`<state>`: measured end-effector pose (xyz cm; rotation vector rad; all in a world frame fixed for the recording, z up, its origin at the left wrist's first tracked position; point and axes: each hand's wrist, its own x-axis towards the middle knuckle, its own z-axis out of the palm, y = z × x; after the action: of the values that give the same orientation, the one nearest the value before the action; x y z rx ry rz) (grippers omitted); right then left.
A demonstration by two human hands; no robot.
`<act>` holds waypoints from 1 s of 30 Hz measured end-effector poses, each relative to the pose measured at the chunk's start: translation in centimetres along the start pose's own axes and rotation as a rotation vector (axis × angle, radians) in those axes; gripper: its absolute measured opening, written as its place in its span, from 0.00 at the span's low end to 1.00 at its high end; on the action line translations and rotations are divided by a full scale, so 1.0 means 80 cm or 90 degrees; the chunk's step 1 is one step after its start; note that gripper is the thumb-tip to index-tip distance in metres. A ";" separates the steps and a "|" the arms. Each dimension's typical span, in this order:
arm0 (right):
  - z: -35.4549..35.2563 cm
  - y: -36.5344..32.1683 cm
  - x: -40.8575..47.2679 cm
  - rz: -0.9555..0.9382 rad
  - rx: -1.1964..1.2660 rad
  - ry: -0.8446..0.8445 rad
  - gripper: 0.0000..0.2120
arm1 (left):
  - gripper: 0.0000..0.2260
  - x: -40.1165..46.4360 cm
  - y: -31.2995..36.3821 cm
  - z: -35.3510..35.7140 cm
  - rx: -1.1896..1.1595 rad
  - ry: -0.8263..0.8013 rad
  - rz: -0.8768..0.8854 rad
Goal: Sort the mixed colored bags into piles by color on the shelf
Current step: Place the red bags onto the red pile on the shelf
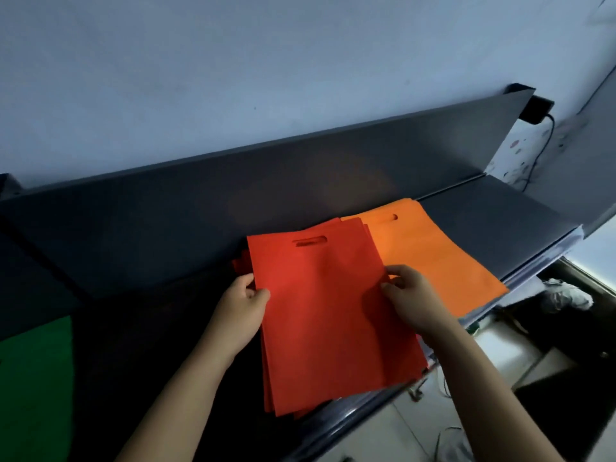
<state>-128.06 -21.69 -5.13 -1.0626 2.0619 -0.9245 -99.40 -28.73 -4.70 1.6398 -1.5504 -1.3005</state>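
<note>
On the dark shelf [500,221], the red bag pile [326,311] is being pinched at both side edges by the left hand [245,305] and right hand [411,295], beside the orange bags [433,248].

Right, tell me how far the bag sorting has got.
Looks done: an orange pile and a green pile lie apart on the shelf. In hand: the left hand and right hand hold the red pile by its edges. No mixed bags show; whether any remain is unclear.
</note>
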 end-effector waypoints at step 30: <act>0.084 -0.049 0.057 -0.384 -0.139 -0.053 0.11 | 0.22 -0.101 -0.042 -0.019 -0.080 0.387 -0.051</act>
<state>-123.37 -29.22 -6.61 -1.8700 1.8257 -0.9197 -95.60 -20.69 -4.79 1.8049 -1.0244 -0.8006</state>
